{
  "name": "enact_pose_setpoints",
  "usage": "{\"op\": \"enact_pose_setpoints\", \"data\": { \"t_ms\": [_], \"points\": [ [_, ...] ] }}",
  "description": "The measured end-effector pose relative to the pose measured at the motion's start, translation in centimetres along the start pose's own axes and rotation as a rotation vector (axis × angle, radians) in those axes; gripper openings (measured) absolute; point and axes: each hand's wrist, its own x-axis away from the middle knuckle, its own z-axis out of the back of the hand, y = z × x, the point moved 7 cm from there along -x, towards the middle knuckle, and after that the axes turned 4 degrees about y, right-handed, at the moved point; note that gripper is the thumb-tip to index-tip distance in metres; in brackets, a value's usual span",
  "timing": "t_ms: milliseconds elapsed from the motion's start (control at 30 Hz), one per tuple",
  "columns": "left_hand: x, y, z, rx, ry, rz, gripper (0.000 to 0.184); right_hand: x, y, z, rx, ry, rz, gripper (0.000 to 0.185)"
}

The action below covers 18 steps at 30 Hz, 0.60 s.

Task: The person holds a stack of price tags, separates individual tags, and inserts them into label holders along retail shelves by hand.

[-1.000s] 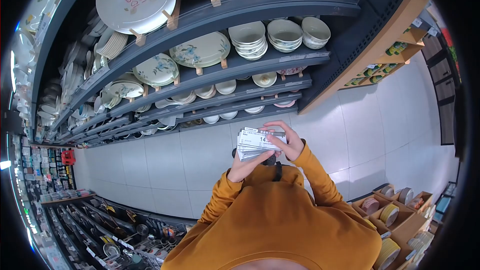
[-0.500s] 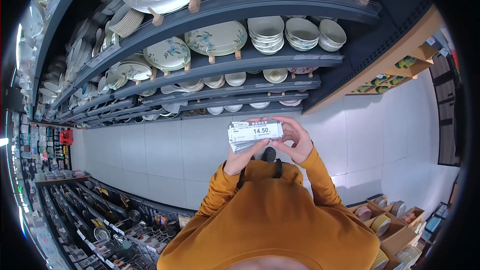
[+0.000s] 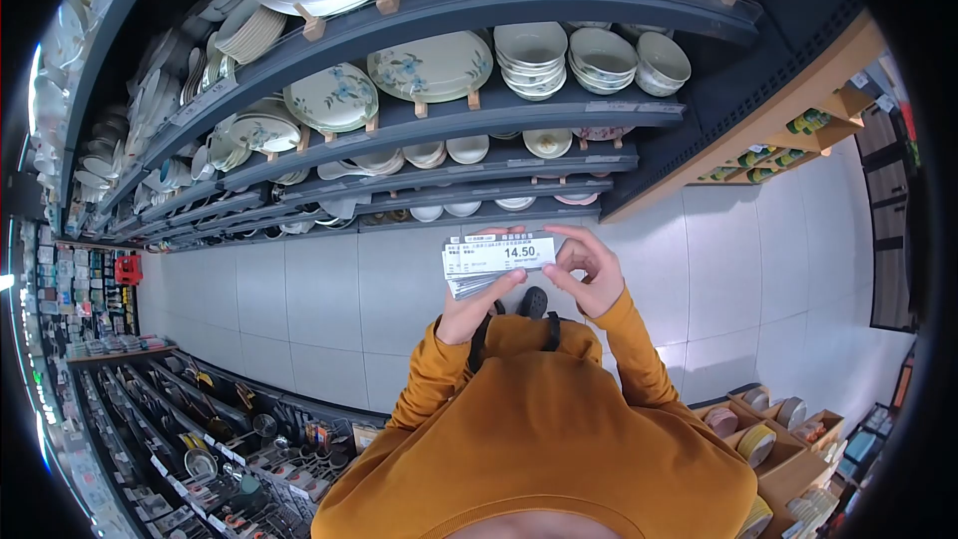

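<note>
A fanned stack of white price tags [image 3: 499, 257] is held in front of my body; the top one reads 14.50. My left hand [image 3: 477, 305] grips the stack from below and the left, its thumb lying over the lower edge. At the right end of the top tag is my right hand [image 3: 587, 269], with thumb and forefinger curved around that end and touching or nearly touching it. The fingers of my left hand behind the stack are mostly hidden.
Ahead, a dark shelf unit [image 3: 439, 122] holds floral plates [image 3: 430, 66] and stacked bowls [image 3: 530, 55]. Kitchen utensils hang on a rack [image 3: 215, 439] at the lower left. A wooden display [image 3: 788, 459] with dishes stands at the lower right. Grey tiles [image 3: 324, 289] cover the floor.
The tags and both hands have shifted a little left and up. The top tag, earlier partly covered by my right fingers, now shows its price. My right hand has moved to its right end.
</note>
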Motion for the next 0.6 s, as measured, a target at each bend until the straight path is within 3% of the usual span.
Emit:
{"op": "enact_pose_setpoints", "data": {
  "t_ms": [600],
  "points": [
    [2.1,-0.1,0.8,0.056,0.023,-0.002,0.054,1.8,-0.8,-0.1,-0.037,0.035,0.013,0.047]
  ]
}}
